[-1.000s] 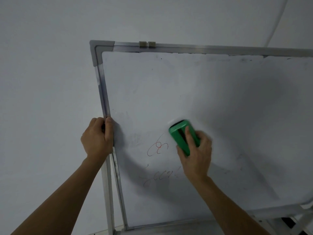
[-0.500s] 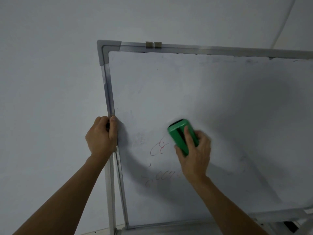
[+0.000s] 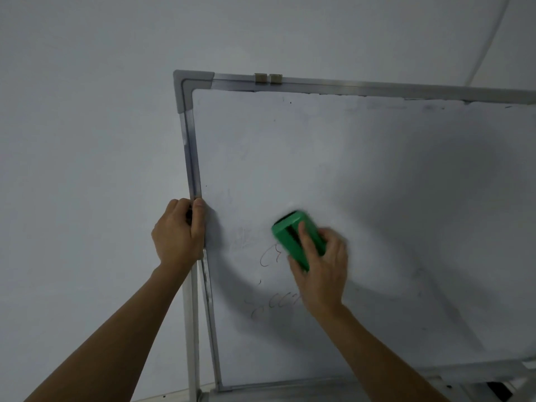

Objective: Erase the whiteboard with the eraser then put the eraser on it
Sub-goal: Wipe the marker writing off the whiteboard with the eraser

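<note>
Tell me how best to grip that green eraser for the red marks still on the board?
Grip the green eraser across its two long sides, from the open back facing you, as the right hand does: fingers over the slotted back, flat face on the whiteboard. That should leave its free end clear to sweep onto the red scribbles.

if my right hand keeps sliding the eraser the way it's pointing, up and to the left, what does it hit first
Probably only bare whiteboard ahead of the right hand and eraser; the frame's left edge comes next. The red scribble lies below that line.
</note>
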`<action>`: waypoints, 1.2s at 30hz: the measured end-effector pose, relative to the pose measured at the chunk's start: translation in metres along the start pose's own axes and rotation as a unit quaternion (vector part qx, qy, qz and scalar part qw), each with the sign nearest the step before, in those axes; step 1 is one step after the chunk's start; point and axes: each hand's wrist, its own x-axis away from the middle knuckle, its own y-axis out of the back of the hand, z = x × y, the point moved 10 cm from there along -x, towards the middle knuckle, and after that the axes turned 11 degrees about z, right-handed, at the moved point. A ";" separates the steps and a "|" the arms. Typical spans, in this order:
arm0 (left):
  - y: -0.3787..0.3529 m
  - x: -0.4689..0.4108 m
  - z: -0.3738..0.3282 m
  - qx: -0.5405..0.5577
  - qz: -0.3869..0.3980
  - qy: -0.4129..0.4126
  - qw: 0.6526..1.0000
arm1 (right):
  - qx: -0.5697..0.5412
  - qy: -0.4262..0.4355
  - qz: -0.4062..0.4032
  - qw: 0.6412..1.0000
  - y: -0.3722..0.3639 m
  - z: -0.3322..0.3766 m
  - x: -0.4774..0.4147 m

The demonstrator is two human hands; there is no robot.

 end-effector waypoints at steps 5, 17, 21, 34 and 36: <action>0.003 0.001 0.005 0.011 0.010 0.010 1.000 | 0.083 0.123 0.178 0.973 -0.087 0.002 0.092; 0.008 0.009 0.001 0.031 0.016 0.019 0.999 | 0.056 0.112 0.091 0.988 -0.055 0.030 0.062; 0.016 0.019 -0.008 0.038 0.015 0.013 0.999 | 0.075 0.151 0.135 0.976 -0.060 0.028 0.084; 0.037 0.061 -0.042 0.034 0.012 0.022 0.999 | -0.013 0.022 0.231 0.973 -0.060 0.009 0.148; 0.040 0.066 -0.044 0.068 0.020 0.030 0.997 | -0.051 -0.066 0.290 0.953 -0.066 -0.007 0.180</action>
